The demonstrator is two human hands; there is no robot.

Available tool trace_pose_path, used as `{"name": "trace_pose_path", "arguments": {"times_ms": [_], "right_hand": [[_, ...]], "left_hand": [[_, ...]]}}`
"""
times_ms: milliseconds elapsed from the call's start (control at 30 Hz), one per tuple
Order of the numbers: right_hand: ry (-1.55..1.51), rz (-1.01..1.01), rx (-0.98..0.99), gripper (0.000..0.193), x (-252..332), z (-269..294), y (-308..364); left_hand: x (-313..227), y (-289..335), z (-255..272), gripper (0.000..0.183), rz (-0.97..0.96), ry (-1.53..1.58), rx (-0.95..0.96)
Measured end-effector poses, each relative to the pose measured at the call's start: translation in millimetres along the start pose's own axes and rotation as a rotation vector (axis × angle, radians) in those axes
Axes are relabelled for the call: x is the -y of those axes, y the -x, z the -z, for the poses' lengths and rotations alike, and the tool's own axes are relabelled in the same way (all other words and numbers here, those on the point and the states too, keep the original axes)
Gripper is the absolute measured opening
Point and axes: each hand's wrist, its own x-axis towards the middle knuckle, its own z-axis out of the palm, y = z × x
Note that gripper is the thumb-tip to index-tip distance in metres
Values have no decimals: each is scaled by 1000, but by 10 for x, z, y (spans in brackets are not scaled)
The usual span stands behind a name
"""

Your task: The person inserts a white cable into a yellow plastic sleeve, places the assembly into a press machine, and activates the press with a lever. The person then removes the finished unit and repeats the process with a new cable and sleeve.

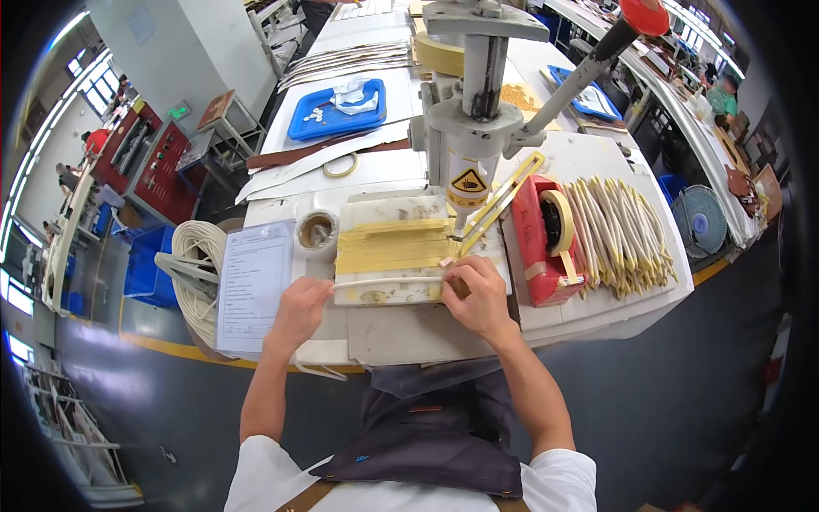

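A short length of white cord point(388, 280) stretches sideways between my hands, along the near part of a stained white block point(363, 210). My left hand point(299, 309) pinches its left end. Bent fingers of my right hand point(478, 294) close on its right end, and a small brownish piece shows under them, too hidden to name. Just beyond the cord, strips of yellow tape point(388, 247) lie flat on the block. A grey hand press point(465, 141) with a long lever stands over the block's far right, its narrow tip close to the yellow tape.
A red tape dispenser point(533, 239) and a pile of cords with yellow ends point(614, 230) lie on the right. On the left are a tape roll point(316, 232), a printed sheet point(254, 286) and a cord coil point(198, 243). A blue tray point(337, 128) sits farther back.
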Motion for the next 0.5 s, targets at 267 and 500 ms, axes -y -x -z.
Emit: {"name": "trace_pose_path", "arguments": {"times_ms": [267, 500], "right_hand": [[4, -25, 81, 20, -21, 41, 44], [50, 73, 4, 36, 410, 1023, -130]], "left_hand": [[59, 10, -85, 12, 46, 15, -67], [-31, 115, 9, 9, 185, 230, -136]]}}
